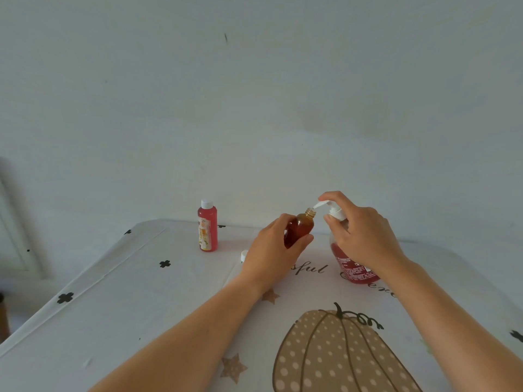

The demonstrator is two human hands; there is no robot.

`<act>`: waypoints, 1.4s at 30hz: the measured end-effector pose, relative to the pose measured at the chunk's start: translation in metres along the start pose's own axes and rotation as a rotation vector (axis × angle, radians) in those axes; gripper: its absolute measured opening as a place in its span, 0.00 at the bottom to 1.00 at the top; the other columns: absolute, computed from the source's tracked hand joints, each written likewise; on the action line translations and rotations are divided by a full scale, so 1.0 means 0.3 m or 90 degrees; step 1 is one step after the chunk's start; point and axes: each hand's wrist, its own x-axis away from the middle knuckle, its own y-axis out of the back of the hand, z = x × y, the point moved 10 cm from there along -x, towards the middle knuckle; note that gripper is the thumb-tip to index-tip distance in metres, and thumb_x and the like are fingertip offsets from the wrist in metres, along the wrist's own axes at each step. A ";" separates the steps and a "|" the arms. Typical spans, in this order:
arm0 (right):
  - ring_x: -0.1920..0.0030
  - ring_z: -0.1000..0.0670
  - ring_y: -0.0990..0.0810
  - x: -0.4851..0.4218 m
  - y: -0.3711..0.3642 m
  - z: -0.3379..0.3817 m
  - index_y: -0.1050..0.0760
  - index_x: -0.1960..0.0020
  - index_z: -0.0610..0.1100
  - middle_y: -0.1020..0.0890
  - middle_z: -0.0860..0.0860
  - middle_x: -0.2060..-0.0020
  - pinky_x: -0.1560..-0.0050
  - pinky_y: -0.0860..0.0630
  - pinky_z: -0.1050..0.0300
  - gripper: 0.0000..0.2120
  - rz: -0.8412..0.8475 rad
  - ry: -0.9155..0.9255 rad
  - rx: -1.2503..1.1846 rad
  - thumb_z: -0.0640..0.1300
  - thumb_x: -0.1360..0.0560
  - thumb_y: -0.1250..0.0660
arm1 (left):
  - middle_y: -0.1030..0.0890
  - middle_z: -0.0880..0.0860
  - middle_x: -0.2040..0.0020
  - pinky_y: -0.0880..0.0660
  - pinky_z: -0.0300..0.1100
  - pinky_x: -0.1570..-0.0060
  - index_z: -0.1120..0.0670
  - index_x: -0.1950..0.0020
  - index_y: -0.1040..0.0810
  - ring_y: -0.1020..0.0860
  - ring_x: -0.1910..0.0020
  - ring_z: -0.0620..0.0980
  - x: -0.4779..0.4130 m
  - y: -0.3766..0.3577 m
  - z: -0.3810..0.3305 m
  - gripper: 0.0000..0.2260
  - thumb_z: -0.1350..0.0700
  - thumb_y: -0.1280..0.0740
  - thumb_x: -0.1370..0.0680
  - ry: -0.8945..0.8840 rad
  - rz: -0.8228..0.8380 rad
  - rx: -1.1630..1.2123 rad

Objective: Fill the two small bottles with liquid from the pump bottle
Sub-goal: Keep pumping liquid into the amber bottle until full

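My left hand (273, 250) grips a small amber bottle (300, 229), tilted with its open neck just under the white spout of the pump bottle (353, 264). The pump bottle stands on the table and holds red liquid. My right hand (359, 233) is on its white pump head, index finger on top of the spout and thumb beside the collar. A second small bottle (207, 226), red with a white cap and a label, stands upright to the left on the table. A white cap (244, 255) lies on the table, partly hidden behind my left hand.
The table (127, 306) wears a white cloth with black clover marks, brown stars, script lettering and a dotted pumpkin print (339, 357). A pale wall rises just behind the table's far edge. A dark object shows at the far left edge.
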 end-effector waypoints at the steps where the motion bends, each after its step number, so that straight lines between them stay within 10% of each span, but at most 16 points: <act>1: 0.69 0.55 0.22 0.000 -0.002 0.006 0.31 0.28 0.60 0.22 0.56 0.69 0.62 0.21 0.52 0.17 0.001 0.005 0.005 0.49 0.15 0.35 | 0.18 0.42 0.47 0.17 0.50 0.48 0.43 0.36 0.23 0.18 0.50 0.45 0.000 0.001 0.000 0.15 0.40 0.28 0.19 0.001 0.000 0.003; 42: 0.69 0.57 0.22 0.000 -0.009 0.032 0.30 0.32 0.61 0.21 0.57 0.69 0.62 0.22 0.53 0.14 -0.022 0.039 0.011 0.49 0.16 0.34 | 0.18 0.42 0.48 0.18 0.42 0.53 0.43 0.37 0.23 0.18 0.53 0.42 0.001 0.008 -0.011 0.14 0.40 0.28 0.19 -0.020 -0.014 -0.006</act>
